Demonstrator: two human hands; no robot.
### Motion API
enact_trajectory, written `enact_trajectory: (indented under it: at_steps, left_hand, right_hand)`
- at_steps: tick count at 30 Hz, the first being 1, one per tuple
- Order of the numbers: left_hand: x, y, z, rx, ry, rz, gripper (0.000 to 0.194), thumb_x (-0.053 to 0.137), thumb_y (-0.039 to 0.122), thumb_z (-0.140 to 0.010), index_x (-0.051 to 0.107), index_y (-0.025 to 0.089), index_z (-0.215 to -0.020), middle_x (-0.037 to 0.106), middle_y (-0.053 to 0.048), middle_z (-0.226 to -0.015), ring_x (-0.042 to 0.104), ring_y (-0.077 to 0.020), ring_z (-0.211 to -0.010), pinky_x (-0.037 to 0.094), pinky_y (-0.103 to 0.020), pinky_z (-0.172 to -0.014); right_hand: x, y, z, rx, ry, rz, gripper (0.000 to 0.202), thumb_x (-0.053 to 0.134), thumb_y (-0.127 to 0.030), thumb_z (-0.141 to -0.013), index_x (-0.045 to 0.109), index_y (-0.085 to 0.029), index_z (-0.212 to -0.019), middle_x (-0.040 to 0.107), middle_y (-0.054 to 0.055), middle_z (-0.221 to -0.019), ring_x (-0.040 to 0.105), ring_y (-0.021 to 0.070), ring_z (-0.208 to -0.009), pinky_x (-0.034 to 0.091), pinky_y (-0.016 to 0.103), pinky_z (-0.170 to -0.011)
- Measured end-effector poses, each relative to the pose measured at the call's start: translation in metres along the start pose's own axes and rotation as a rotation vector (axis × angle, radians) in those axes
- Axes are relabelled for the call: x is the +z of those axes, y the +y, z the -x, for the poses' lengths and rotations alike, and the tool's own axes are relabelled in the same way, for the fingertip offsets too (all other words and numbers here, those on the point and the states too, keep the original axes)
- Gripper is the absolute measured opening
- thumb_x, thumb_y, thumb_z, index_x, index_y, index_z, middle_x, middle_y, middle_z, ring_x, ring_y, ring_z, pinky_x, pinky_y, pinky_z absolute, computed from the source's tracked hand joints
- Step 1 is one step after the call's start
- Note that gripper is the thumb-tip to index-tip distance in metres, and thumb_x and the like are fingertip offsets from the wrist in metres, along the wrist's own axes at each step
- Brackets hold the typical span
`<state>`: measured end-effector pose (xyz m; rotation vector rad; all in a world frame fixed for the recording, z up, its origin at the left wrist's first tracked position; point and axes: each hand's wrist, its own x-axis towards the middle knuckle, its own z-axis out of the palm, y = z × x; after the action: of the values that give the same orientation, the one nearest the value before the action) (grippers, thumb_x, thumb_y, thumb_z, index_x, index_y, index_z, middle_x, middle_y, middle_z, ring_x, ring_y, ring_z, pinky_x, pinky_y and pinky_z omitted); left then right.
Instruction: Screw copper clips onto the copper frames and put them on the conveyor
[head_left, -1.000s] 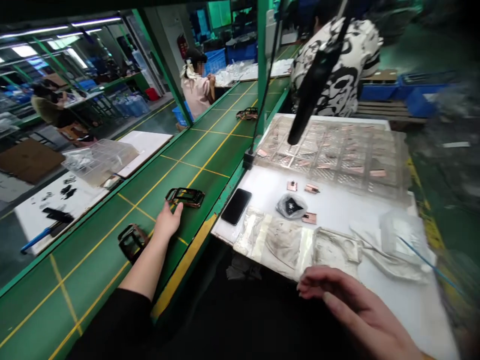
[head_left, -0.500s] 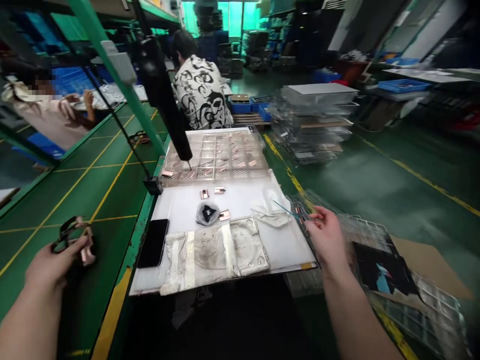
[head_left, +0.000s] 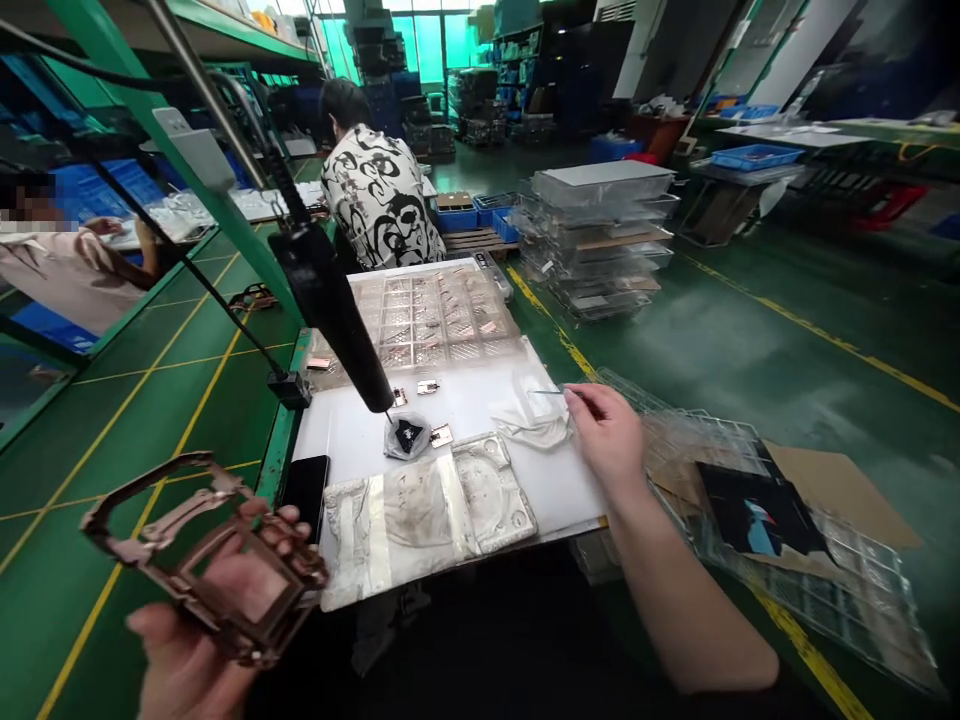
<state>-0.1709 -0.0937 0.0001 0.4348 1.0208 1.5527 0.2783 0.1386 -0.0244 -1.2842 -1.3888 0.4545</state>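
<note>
Cradling hand: the left hand [head_left: 191,668] has its fingers half curled around a copper-brown openwork frame [head_left: 191,592], thumb at the near left side, fingertips hooked over the far right edge.
Frame: tilted in that palm, raised in front of the green conveyor belt [head_left: 45,570].
Phone: black smartphone [head_left: 306,492], just beyond the curled fingertips.
Fixture: grimy, taped pad [head_left: 424,512], right of the held frame.
Electric screwdriver: the hanging tool [head_left: 337,320] is farther off, its bit beside or over a small plastic bag [head_left: 409,440] of black parts; contact unclear.
Pinching hand: the right hand [head_left: 611,435] closes thumb and fingertips on a thin blue tool [head_left: 547,391], its far end near crumpled plastic [head_left: 529,430].
Risk at the frame: a loose, one-sided hold could let it slip onto belt or phone.
Risk at the bag: a swinging screwdriver might catch it and scatter parts.
Risk at the blue tool: a light pinch could let it twist.
</note>
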Motion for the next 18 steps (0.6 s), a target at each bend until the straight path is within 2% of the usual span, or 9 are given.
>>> enact_trajectory:
  at_steps: [2,3,4,7,10,13,18]
  left_hand:
    - [0.024,-0.026,0.006,-0.033,-0.186,0.013,0.115,0.11,0.069,-0.044,0.071,0.041,-0.148,0.081,-0.006,-0.14,0.074,-0.0451,-0.135,0.067,-0.056,-0.111]
    - [0.038,-0.038,0.008,-0.03,-0.227,0.027,0.119,0.107,0.075,-0.042,0.071,0.037,-0.149,0.081,-0.009,-0.139,0.072,-0.0469,-0.137,0.063,-0.059,-0.115]
    - [0.052,-0.049,0.009,-0.023,-0.24,0.03,0.117,0.104,0.08,-0.045,0.072,0.035,-0.148,0.08,-0.011,-0.139,0.07,-0.0469,-0.139,0.06,-0.06,-0.119]
    - [0.092,-0.075,0.008,0.053,-0.267,-0.03,0.104,0.103,0.074,-0.057,0.073,0.029,-0.146,0.076,-0.014,-0.14,0.071,-0.042,-0.137,0.055,-0.058,-0.124]
    - [0.123,-0.093,0.002,0.037,-0.327,-0.042,0.099,0.108,0.064,-0.057,0.072,0.03,-0.143,0.075,-0.011,-0.133,0.073,-0.0368,-0.132,0.055,-0.055,-0.123]
    - [0.146,-0.103,-0.005,0.014,-0.402,-0.007,0.108,0.115,0.051,-0.05,0.067,0.033,-0.145,0.073,-0.01,-0.135,0.072,-0.0362,-0.135,0.053,-0.056,-0.125]
    - [0.163,-0.107,-0.013,0.005,-0.533,0.008,0.113,0.117,0.044,-0.048,0.061,0.029,-0.145,0.071,-0.013,-0.139,0.069,-0.0388,-0.141,0.051,-0.06,-0.126]
  right_hand:
    - [-0.008,-0.012,0.002,-0.004,0.061,-0.029,0.028,0.079,-0.049,-0.101,0.088,-0.024,-0.11,0.082,0.009,-0.109,0.075,0.0249,-0.094,0.062,0.04,-0.088]
    - [-0.012,-0.02,0.004,0.003,0.106,-0.08,0.027,0.08,-0.048,-0.101,0.087,-0.024,-0.112,0.081,0.007,-0.106,0.074,0.0224,-0.088,0.062,0.038,-0.084]
    - [-0.016,-0.029,0.007,0.009,0.157,-0.164,0.025,0.083,-0.046,-0.1,0.086,-0.024,-0.112,0.081,0.006,-0.101,0.073,0.0197,-0.081,0.061,0.036,-0.079]
    - [-0.026,-0.065,0.02,0.007,0.244,-0.526,0.019,0.093,-0.039,-0.093,0.086,-0.026,-0.104,0.079,0.002,-0.091,0.068,0.0152,-0.069,0.057,0.03,-0.067]
    - [-0.032,-0.1,0.039,0.008,0.142,-0.744,0.016,0.096,-0.036,-0.091,0.087,-0.029,-0.102,0.078,0.001,-0.089,0.067,0.0162,-0.067,0.055,0.031,-0.061]
    - [-0.035,-0.122,0.06,-0.065,0.042,-0.797,0.014,0.095,-0.034,-0.093,0.087,-0.03,-0.103,0.077,0.001,-0.087,0.064,0.0182,-0.064,0.053,0.034,-0.057]
    - [-0.035,-0.136,0.082,-0.15,-0.037,-0.719,0.013,0.094,-0.034,-0.094,0.088,-0.032,-0.105,0.078,0.002,-0.086,0.067,0.0236,-0.07,0.055,0.041,-0.056]
